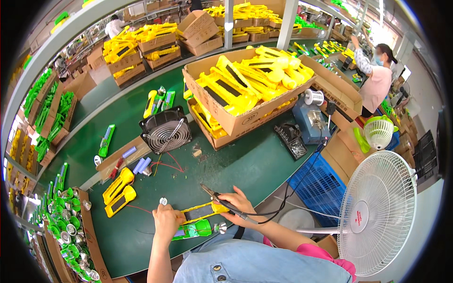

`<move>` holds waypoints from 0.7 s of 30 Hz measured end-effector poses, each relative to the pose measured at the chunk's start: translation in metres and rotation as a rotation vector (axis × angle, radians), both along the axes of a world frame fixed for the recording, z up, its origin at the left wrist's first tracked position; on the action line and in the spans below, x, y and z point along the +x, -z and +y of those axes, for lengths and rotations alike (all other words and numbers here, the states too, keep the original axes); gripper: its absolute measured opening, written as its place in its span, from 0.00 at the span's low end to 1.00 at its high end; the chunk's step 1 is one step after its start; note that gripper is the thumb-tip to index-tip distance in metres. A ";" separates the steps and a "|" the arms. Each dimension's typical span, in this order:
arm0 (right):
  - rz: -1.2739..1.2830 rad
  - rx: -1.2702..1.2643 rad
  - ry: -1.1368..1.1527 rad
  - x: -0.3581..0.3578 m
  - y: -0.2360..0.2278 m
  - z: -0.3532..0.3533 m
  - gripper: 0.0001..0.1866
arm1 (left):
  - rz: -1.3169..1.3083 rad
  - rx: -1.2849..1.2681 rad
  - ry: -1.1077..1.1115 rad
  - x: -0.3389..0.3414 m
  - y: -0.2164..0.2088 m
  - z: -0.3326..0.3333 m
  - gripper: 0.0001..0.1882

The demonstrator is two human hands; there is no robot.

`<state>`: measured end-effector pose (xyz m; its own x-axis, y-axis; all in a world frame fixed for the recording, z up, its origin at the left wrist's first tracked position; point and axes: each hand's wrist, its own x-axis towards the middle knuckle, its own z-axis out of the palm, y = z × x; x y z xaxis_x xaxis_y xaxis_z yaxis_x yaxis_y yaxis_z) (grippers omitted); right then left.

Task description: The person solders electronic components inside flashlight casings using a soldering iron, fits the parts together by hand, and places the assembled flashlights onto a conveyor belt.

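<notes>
My left hand [167, 222] is closed on the left end of a yellow plastic casing [197, 212] with a dark panel. My right hand [239, 206] grips a soldering iron [214, 195], its tip pointing up and left, while the fingers also touch the casing's right end. Just under the casing lies a green flashlight body [202, 228] with a silver reflector [220, 228] at its right end. A small round silver part [163, 201] is above my left hand. Parts of the green body are hidden by my left hand.
Two yellow casings [120, 193] and purple cells [141, 165] lie left on the green bench [188, 174], near a black cooling fan [166, 129]. Cartons of yellow casings [245, 123] stand behind; a blue soldering station [309, 122] and white fan [377, 212] are right.
</notes>
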<state>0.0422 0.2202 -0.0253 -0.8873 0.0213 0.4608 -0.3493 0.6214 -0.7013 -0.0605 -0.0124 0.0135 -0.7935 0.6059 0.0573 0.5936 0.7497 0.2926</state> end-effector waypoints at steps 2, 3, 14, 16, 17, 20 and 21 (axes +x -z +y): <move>0.019 -0.006 0.003 -0.001 0.004 -0.001 0.29 | -0.046 0.185 0.010 -0.002 -0.006 -0.002 0.04; 0.015 -0.023 -0.006 -0.001 0.006 -0.001 0.28 | -0.083 0.341 0.007 -0.004 -0.010 -0.004 0.05; 0.008 -0.041 -0.023 -0.002 0.005 -0.002 0.30 | 0.040 -0.021 0.356 0.046 -0.013 0.013 0.06; 0.010 -0.034 -0.020 -0.003 0.003 0.001 0.30 | -0.034 0.212 0.278 0.042 -0.008 0.011 0.04; 0.012 -0.032 -0.018 -0.003 0.003 0.001 0.30 | -0.035 0.211 0.276 0.041 -0.006 0.010 0.04; 0.018 -0.008 -0.004 -0.004 0.003 0.002 0.31 | -0.131 0.333 0.263 0.036 0.000 0.007 0.05; 0.018 -0.009 -0.006 -0.004 0.002 0.003 0.31 | -0.153 0.382 0.252 0.035 0.003 0.006 0.06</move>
<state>0.0386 0.2228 -0.0276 -0.8790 0.0203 0.4765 -0.3655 0.6131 -0.7003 -0.0251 -0.0065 0.0101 -0.6415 0.7386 0.2072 0.6713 0.4097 0.6176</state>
